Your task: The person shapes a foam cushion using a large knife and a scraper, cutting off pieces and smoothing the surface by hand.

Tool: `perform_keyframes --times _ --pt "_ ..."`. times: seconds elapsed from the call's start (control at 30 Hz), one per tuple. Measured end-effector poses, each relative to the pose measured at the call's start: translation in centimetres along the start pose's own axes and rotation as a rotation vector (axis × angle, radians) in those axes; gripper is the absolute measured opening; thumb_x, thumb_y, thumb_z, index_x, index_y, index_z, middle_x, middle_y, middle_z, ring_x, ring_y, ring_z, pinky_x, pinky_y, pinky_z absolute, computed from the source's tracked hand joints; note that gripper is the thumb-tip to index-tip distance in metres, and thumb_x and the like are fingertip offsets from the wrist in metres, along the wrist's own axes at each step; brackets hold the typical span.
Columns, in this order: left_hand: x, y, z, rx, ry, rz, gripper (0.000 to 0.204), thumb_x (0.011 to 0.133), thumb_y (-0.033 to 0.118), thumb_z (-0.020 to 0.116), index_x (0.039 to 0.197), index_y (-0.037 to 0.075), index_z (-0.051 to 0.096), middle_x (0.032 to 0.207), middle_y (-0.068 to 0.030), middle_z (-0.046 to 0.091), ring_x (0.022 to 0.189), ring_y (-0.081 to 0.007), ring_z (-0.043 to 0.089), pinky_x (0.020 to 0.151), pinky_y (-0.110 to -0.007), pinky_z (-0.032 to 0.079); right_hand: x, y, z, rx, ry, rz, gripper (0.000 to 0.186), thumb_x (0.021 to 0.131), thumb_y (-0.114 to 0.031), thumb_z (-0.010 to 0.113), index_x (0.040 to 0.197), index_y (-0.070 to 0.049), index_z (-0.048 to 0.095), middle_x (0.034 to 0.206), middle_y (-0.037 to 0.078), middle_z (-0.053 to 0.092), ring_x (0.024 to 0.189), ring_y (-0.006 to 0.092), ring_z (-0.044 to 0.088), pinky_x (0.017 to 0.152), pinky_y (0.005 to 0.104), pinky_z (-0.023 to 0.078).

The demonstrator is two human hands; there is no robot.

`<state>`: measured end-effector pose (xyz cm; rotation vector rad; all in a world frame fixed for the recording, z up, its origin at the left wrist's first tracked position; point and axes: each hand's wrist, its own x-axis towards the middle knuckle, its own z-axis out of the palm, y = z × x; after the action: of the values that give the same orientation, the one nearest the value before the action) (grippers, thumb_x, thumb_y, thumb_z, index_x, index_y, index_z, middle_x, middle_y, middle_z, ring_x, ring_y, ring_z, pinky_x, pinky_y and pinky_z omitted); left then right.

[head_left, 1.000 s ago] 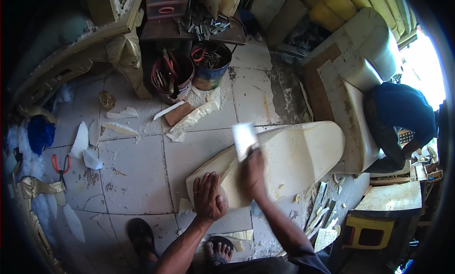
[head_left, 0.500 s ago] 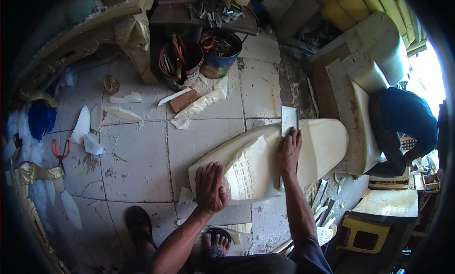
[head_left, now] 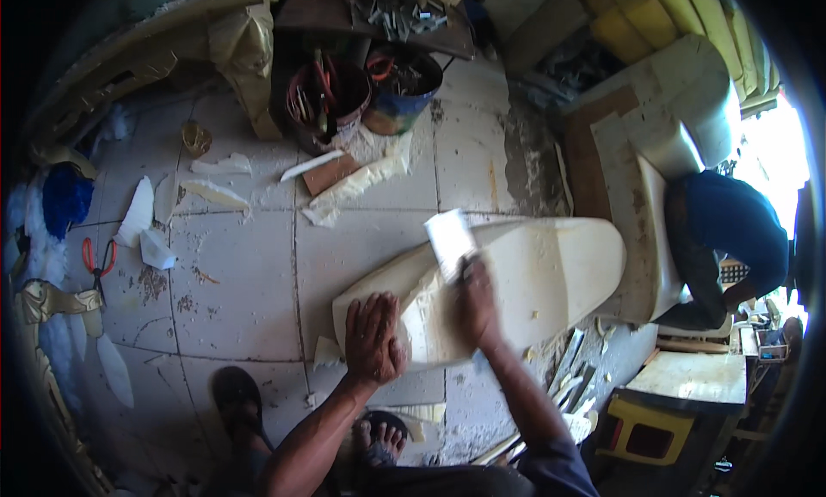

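Note:
A long cream foam block (head_left: 568, 256), curved and rounded at its right end, lies across the floor before me. My left hand (head_left: 374, 338) rests flat on its left end, fingers stretched out, holding nothing. My right hand (head_left: 477, 312) is closed round a flat, wide metal blade (head_left: 450, 239), which catches bright light and is smeared by motion. The blade reaches past the block's far edge; its lower part is hidden by the hand. Between my hands stands a ragged, partly cut foam ridge (head_left: 422, 303).
Foam offcuts (head_left: 138, 213) and orange-handled scissors (head_left: 99, 260) lie on the tiles at left. Two tool buckets (head_left: 400, 97) stand at the back. On the right, a co-worker in a blue shirt (head_left: 731, 230) bends beside a large foam-covered seat (head_left: 641, 196). A yellow-framed stool (head_left: 650, 428) stands lower right.
My right hand has moved left along the block, and the blade has tilted leftward with it. The grid-scored patch between my hands no longer shows. My left hand stays on the block.

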<state>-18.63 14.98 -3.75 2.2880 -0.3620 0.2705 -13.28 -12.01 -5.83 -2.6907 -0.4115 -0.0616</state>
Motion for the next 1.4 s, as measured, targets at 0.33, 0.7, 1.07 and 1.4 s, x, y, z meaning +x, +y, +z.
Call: perform_keyframes --times 0.33,0.7,1.07,1.4 --pt "-0.3 0.2 -0.2 -0.009 0.013 -0.006 0.059 0.102 0.030 0.034 0.150 -0.002 0.048 0.147 -0.0219 0.053 0.140 -0.0387 0.048 0.122 -0.060 0.025 3.4 0.6 -2.9 0.007 0.089 0.116 0.054 0.103 -0.009 0.042 0.155 0.004 0.035 0.159 0.030 0.036 0.150 0.0470 0.031 0.126 0.0527 0.022" --pt "0.0 0.7 0.4 -0.029 0.022 0.017 0.062 0.100 0.030 0.036 0.152 -0.002 0.046 0.148 -0.0218 0.053 0.140 -0.0385 0.048 0.122 -0.059 0.024 4.4 2.0 -3.4 -0.021 0.219 0.182 0.053 0.097 -0.002 0.049 0.149 0.007 0.040 0.152 0.027 0.045 0.144 0.0469 0.038 0.122 0.0525 0.029" --pt "0.2 -0.6 0.1 0.010 0.067 -0.004 0.061 0.101 0.031 0.036 0.151 -0.002 0.047 0.149 -0.0216 0.052 0.141 -0.0387 0.047 0.122 -0.059 0.025 6.3 -6.6 -0.5 0.030 -0.222 0.442 0.054 0.109 -0.025 0.034 0.153 0.006 0.037 0.158 0.032 0.038 0.150 0.0469 0.029 0.126 0.0499 0.021" --pt "-0.9 -0.3 -0.3 0.011 0.046 -0.023 0.062 0.100 0.032 0.037 0.153 0.000 0.045 0.148 -0.0207 0.054 0.141 -0.0384 0.047 0.122 -0.059 0.025 3.3 -4.3 -0.9 0.038 0.001 -0.136 0.052 0.097 -0.005 0.049 0.148 0.004 0.045 0.158 0.030 0.039 0.149 0.0483 0.033 0.126 0.0530 0.024"
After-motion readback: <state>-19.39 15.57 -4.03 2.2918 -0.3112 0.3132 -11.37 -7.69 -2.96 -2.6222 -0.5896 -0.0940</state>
